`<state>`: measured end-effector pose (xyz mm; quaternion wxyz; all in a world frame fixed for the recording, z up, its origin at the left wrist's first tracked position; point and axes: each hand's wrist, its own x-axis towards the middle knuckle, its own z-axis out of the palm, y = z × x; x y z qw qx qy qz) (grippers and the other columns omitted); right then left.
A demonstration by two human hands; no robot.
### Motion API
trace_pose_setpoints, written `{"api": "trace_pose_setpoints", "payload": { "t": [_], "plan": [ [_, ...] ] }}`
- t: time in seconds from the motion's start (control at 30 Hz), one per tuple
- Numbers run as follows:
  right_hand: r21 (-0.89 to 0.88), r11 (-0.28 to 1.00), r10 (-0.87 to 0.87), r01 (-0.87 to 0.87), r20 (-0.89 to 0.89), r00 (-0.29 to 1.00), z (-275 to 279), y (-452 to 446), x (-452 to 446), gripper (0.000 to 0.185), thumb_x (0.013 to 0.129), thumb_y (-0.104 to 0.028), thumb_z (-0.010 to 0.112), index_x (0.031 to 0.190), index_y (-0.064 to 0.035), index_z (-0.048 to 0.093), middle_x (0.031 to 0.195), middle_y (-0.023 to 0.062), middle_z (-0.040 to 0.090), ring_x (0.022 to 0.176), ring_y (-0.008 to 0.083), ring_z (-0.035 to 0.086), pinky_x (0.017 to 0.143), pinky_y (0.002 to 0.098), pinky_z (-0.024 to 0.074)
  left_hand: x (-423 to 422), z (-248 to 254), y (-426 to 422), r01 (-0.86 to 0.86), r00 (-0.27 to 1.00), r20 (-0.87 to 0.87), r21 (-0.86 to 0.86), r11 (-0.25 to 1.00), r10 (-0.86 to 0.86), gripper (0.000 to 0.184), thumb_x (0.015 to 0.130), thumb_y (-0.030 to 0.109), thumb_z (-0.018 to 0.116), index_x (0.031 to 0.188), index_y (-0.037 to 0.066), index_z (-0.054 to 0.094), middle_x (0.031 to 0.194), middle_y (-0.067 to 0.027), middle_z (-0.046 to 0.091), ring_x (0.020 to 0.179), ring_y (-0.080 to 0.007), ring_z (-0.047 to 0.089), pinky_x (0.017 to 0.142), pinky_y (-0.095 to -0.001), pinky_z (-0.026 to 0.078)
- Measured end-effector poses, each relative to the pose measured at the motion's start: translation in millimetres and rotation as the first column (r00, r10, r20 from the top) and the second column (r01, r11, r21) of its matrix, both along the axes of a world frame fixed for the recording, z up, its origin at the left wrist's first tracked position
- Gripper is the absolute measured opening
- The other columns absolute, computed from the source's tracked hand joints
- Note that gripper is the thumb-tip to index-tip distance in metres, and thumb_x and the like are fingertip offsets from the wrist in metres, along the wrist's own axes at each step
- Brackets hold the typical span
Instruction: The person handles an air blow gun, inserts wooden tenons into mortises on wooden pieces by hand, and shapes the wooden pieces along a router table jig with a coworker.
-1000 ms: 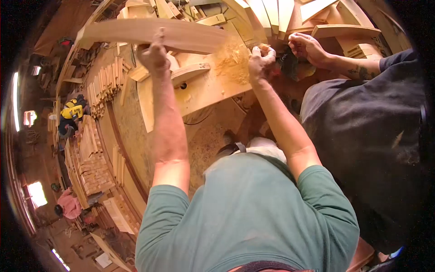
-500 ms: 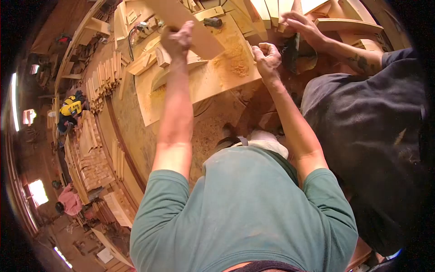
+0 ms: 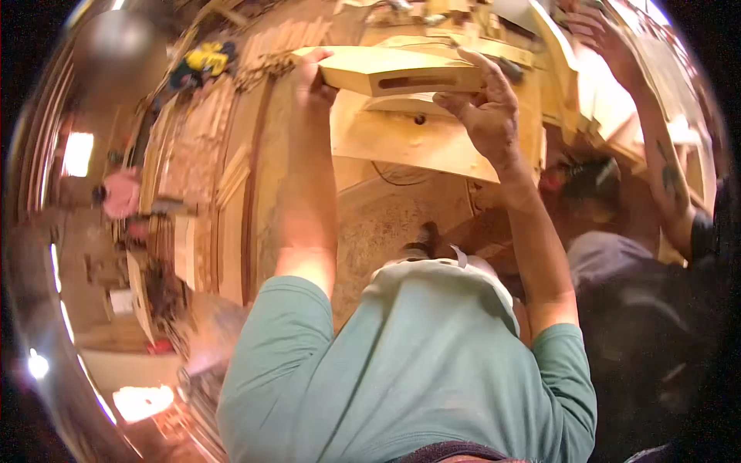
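Observation:
A flat wooden board (image 3: 351,68) is held up in front of me between my two hands, above the worktop. A long slot (image 3: 417,81) is cut into the edge that faces me. At the board's left end my left hand (image 3: 315,81) is closed on it, slightly blurred. My right hand (image 3: 494,112) grips the opposite end, thumb and fingers on either side of the corner. Below the board lies the pale wooden worktop (image 3: 440,150), with a dark round spot and a curved wooden piece partly hidden behind the board.
A co-worker's raised hand (image 3: 598,35) and arm are at the upper right. Pale curved wood pieces (image 3: 567,58) stand near it. Stacked timber (image 3: 193,131) fills the left side. Two other people, one in yellow (image 3: 208,58) and one in pink (image 3: 122,193), are farther off.
My view has turned. The board has been tilted so its slotted edge faces me. My right hand, formerly apart from the board, has taken hold of its right end.

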<state>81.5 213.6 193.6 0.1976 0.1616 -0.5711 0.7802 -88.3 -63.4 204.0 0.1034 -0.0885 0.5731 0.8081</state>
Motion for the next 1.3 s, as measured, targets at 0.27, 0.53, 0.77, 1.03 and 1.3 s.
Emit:
{"api": "trace_pose_setpoints", "payload": {
  "t": [0.27,0.53,0.77,1.03,1.3],
  "plan": [
    [0.04,0.993,0.107,-0.109,0.048,0.993,1,-51,-22,0.047,0.08,0.007,0.079,0.122,-0.0004,0.059,0.111,0.0086,0.068,0.098,0.0155,0.068,0.087,0.0283,0.0603,54,22,-64,-0.219,0.975,0.002,-0.107,0.97,0.22,0.007,0.078,0.014,0.066,0.078,0.01,0.06,0.066,-0.0021,0.06,0.052,-0.0155,0.058,0.044,-0.0301,0.049],
    [0.213,0.976,0.034,-0.051,0.082,0.996,10,-79,-17,0.047,0.075,0.002,0.086,0.116,-0.0002,0.063,0.103,0.0068,0.069,0.093,0.0124,0.067,0.082,0.0257,0.0578,60,9,-103,-0.29,0.957,-0.012,0.01,0.957,0.29,0.011,0.075,0.011,0.068,0.074,0.007,0.058,0.066,-0.0063,0.06,0.051,-0.0205,0.06,0.044,-0.0341,0.052],
    [0.087,0.99,0.101,-0.108,0.074,0.992,1,-88,-10,0.046,0.073,0.0,0.088,0.112,0.0007,0.063,0.102,0.0071,0.069,0.092,0.0127,0.067,0.08,0.0259,0.0565,67,13,-108,-0.252,0.963,0.055,-0.16,0.954,0.264,0.012,0.082,0.016,0.065,0.076,0.009,0.058,0.062,-0.0021,0.057,0.052,-0.0157,0.059,0.046,-0.0309,0.05],
    [0.182,0.977,0.087,-0.114,0.146,0.985,-40,-107,19,0.048,0.075,-0.003,0.088,0.115,0.0001,0.062,0.1,0.0078,0.07,0.088,0.0124,0.066,0.079,0.0265,0.0558,54,-7,-129,-0.319,0.942,-0.018,-0.362,0.876,0.335,0.015,0.074,0.021,0.071,0.074,0.006,0.065,0.071,-0.0075,0.064,0.059,-0.0207,0.062,0.055,-0.0353,0.052],
    [0.273,0.961,0.024,-0.05,0.097,0.995,-76,-119,24,0.051,0.074,-0.011,0.091,0.114,0.0008,0.061,0.1,0.0091,0.069,0.089,0.0134,0.065,0.078,0.0284,0.0554,63,-11,-168,-0.105,0.991,-0.123,-0.459,0.882,0.054,0.023,0.07,0.025,0.072,0.081,0.005,0.072,0.075,-0.01,0.067,0.061,-0.0218,0.062,0.06,-0.035,0.051]
  ]
}}
